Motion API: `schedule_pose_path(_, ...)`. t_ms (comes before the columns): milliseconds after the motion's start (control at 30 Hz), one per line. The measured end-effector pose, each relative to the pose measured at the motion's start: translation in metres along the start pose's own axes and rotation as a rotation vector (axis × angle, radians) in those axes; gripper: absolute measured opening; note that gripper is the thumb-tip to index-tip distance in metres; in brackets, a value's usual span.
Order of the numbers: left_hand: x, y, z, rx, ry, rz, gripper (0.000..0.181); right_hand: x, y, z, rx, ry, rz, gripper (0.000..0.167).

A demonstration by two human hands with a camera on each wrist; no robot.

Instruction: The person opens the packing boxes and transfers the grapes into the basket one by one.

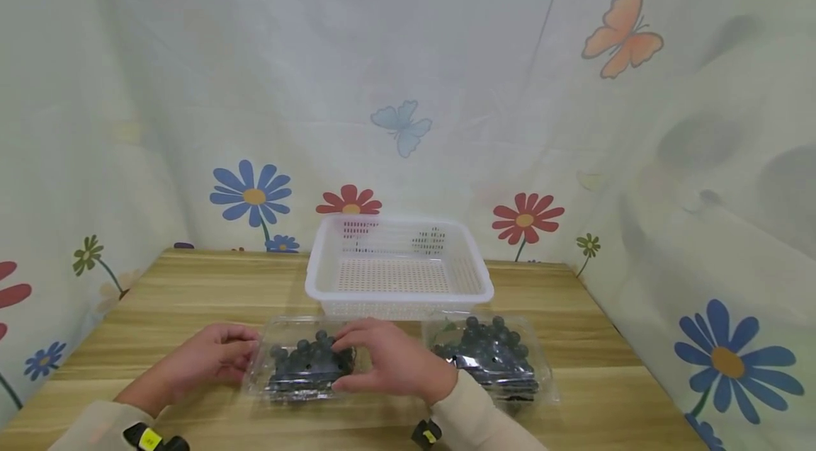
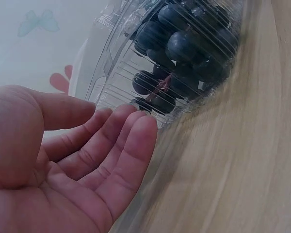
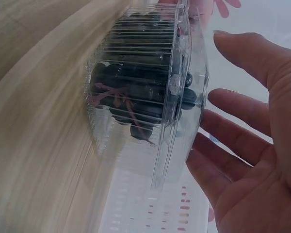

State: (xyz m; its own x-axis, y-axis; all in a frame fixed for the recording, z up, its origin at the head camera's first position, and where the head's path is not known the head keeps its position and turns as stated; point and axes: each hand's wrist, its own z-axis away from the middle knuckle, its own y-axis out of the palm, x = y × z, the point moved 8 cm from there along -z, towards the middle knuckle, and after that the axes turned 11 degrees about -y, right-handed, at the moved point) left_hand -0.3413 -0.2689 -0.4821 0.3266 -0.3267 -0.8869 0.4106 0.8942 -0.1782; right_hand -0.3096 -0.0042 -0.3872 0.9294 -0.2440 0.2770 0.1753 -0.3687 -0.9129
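A clear plastic clamshell box (image 1: 278, 329) holding dark grapes (image 1: 310, 354) lies closed-looking on the table, in front of me to the left. At its left side is my left hand (image 1: 205, 360), fingers relaxed and slightly bent; in the left wrist view the fingertips (image 2: 140, 128) are at the ribbed side wall. My right hand (image 1: 394, 364) spreads over the right part of the same box, thumb apart from the fingers. The right wrist view has these fingertips (image 3: 218, 97) close against the lid (image 3: 199, 63); contact is hard to tell. Neither hand grips anything.
A second clear box (image 1: 542, 366) of dark grapes stands right of the first, beside my right wrist. Behind both is a white perforated plastic basket (image 1: 398, 297) with nothing visible inside. Flower-printed cloth (image 1: 446, 47) hangs around the wooden table (image 1: 210, 295).
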Motion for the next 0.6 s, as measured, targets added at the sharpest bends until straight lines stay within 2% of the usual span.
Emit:
schedule_pose_path(200, -0.001, 0.002, 0.001, 0.041, 0.005, 0.048, 0.036, 0.004, 0.002, -0.006, 0.021, 0.01, 0.065, 0.048)
schedule_pose_path(400, -0.001, 0.006, 0.001, 0.116, 0.03, 0.12, 0.031, 0.008, 0.007, -0.01, 0.072, 0.051, 0.095, 0.051)
schedule_pose_path(600, -0.003, 0.009, 0.001, 0.18, 0.038, 0.174, 0.028, 0.011, 0.012, -0.014, 0.076, 0.031, 0.179, 0.052)
